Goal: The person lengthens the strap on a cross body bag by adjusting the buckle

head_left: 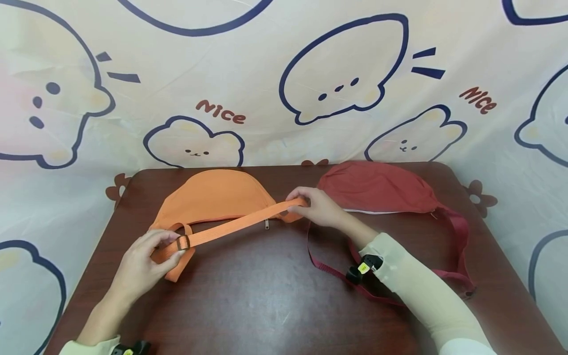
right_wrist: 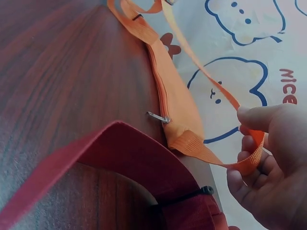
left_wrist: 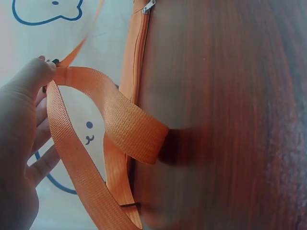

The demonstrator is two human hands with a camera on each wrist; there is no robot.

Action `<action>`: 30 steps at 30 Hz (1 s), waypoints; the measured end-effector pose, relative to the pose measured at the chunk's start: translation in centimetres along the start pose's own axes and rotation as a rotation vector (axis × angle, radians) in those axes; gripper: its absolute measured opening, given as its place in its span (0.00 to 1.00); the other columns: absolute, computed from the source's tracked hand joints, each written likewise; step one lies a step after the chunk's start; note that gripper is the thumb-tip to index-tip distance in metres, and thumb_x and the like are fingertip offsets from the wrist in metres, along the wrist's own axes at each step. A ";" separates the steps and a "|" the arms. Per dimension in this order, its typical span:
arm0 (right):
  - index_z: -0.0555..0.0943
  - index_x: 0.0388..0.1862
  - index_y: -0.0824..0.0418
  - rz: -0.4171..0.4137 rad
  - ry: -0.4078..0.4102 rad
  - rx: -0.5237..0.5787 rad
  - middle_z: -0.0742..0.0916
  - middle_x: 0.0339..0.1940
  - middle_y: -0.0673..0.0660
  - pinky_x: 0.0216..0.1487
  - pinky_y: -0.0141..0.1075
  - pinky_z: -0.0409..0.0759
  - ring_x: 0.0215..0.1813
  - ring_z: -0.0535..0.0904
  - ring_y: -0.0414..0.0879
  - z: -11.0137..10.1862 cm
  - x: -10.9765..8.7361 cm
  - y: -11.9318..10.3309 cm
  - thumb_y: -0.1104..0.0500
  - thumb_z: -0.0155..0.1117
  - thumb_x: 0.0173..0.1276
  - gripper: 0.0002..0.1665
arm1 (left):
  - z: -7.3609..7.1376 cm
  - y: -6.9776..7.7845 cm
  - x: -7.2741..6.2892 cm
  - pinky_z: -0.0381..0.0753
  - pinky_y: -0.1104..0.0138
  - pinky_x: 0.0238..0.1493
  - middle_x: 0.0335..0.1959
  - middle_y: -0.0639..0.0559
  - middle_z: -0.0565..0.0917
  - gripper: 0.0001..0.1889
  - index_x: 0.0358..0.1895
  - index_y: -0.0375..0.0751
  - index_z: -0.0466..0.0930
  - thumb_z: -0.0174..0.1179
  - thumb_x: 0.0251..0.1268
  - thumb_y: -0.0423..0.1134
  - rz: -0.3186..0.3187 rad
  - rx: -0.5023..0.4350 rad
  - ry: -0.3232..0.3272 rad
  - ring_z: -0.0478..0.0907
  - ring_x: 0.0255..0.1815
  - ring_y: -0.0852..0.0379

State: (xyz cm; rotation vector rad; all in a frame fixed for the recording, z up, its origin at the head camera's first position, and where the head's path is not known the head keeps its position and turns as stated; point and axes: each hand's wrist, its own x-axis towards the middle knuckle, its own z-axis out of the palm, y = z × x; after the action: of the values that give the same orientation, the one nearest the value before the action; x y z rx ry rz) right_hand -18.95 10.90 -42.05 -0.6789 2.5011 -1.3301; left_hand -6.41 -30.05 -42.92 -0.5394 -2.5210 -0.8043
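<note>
An orange waist bag (head_left: 213, 195) lies at the back left of the table, its zipper edge toward me. Its webbing strap (head_left: 239, 224) runs fairly straight between my two hands, raised off the table. My left hand (head_left: 141, 261) pinches the strap at a dark slide buckle (head_left: 183, 242), between thumb and fingers. Below that hand, a loop and the loose strap end (left_wrist: 139, 139) hang down in the left wrist view. My right hand (head_left: 321, 207) pinches the strap near the bag's right corner, where the webbing (right_wrist: 254, 163) bends round the fingers.
A dark red waist bag (head_left: 372, 187) lies at the back right. Its red strap (head_left: 460, 236) loops across the table under my right forearm. The brown table (head_left: 257, 315) meets a printed cloth backdrop (head_left: 266, 143) behind. A metal zipper pull (right_wrist: 158, 117) hangs from the orange bag.
</note>
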 end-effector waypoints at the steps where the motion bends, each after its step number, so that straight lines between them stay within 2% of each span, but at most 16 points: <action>1: 0.84 0.47 0.55 -0.003 -0.005 0.005 0.86 0.41 0.51 0.33 0.36 0.72 0.33 0.72 0.46 0.1 -0.1 0.0 0.57 0.72 0.69 0.10 | 0.0 0.0 0.1 0.71 0.76 0.42 0.38 0.50 0.84 0.25 0.44 0.37 0.83 0.78 0.36 0.23 0.010 -0.002 0.003 0.75 0.39 0.59; 5: 0.84 0.47 0.54 -0.035 -0.033 0.001 0.85 0.39 0.50 0.34 0.35 0.72 0.32 0.71 0.44 0.5 -0.5 -0.4 0.57 0.73 0.68 0.10 | 0.1 0.2 0.4 0.71 0.77 0.43 0.39 0.49 0.84 0.25 0.44 0.37 0.84 0.77 0.36 0.23 0.032 -0.008 0.011 0.75 0.40 0.60; 11: 0.83 0.48 0.52 -0.138 -0.078 -0.092 0.85 0.41 0.47 0.39 0.36 0.73 0.36 0.73 0.43 1.4 -1.3 -1.3 0.55 0.73 0.68 0.12 | 0.3 0.8 0.9 0.67 0.81 0.48 0.40 0.48 0.85 0.24 0.43 0.35 0.83 0.77 0.36 0.23 0.046 -0.034 0.015 0.76 0.43 0.60; 12: 0.84 0.48 0.52 -0.152 -0.084 -0.099 0.85 0.41 0.46 0.40 0.36 0.73 0.36 0.73 0.42 1.6 -1.4 -1.5 0.55 0.74 0.68 0.12 | 0.4 0.9 1.0 0.66 0.82 0.50 0.40 0.47 0.85 0.22 0.43 0.35 0.83 0.76 0.38 0.24 0.049 -0.045 0.018 0.76 0.43 0.59; 13: 0.84 0.48 0.52 -0.163 -0.093 -0.099 0.85 0.41 0.46 0.41 0.35 0.73 0.37 0.74 0.42 1.8 -1.5 -1.7 0.55 0.74 0.68 0.12 | 0.5 1.0 1.1 0.66 0.83 0.51 0.40 0.47 0.85 0.19 0.43 0.35 0.83 0.78 0.44 0.30 0.053 -0.052 0.020 0.76 0.44 0.58; 18: 0.84 0.46 0.52 -0.206 -0.165 -0.082 0.83 0.36 0.44 0.41 0.33 0.73 0.37 0.73 0.40 2.9 -2.1 -2.4 0.57 0.74 0.67 0.10 | 0.9 1.5 1.9 0.65 0.82 0.54 0.41 0.48 0.85 0.19 0.44 0.36 0.84 0.78 0.45 0.31 0.080 -0.086 0.020 0.77 0.45 0.55; 19: 0.84 0.46 0.52 -0.218 -0.184 -0.090 0.83 0.36 0.44 0.41 0.33 0.73 0.37 0.73 0.40 3.1 -2.2 -2.5 0.57 0.74 0.67 0.10 | 1.0 1.6 2.0 0.65 0.82 0.54 0.41 0.48 0.85 0.20 0.44 0.36 0.84 0.79 0.44 0.29 0.084 -0.086 0.018 0.77 0.45 0.55; 20: 0.84 0.46 0.52 -0.229 -0.203 -0.104 0.83 0.37 0.44 0.41 0.33 0.73 0.37 0.73 0.40 3.4 -2.3 -2.7 0.57 0.74 0.67 0.10 | 1.1 1.8 2.1 0.66 0.82 0.54 0.42 0.48 0.85 0.24 0.44 0.36 0.84 0.78 0.37 0.23 0.088 -0.090 0.014 0.77 0.45 0.54; 26: 0.84 0.47 0.50 -0.274 -0.290 -0.222 0.83 0.42 0.42 0.48 0.34 0.74 0.42 0.75 0.38 4.5 -2.7 -3.0 0.54 0.72 0.69 0.10 | 1.9 2.3 2.6 0.68 0.85 0.52 0.42 0.49 0.85 0.24 0.45 0.37 0.84 0.79 0.38 0.24 0.087 -0.109 0.006 0.78 0.44 0.55; 30: 0.84 0.47 0.49 -0.281 -0.324 -0.242 0.84 0.44 0.42 0.51 0.34 0.75 0.44 0.76 0.38 5.3 -2.9 -3.1 0.54 0.73 0.69 0.10 | 2.5 2.6 2.6 0.70 0.84 0.49 0.43 0.48 0.85 0.25 0.45 0.37 0.84 0.79 0.39 0.21 0.075 -0.183 0.014 0.77 0.44 0.59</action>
State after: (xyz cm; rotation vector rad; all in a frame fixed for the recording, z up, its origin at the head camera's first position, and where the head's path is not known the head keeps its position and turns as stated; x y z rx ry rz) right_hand -13.44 7.07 -42.53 -1.2295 2.3789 -0.9055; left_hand -8.03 -25.99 -42.23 -0.6817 -2.4127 -1.0121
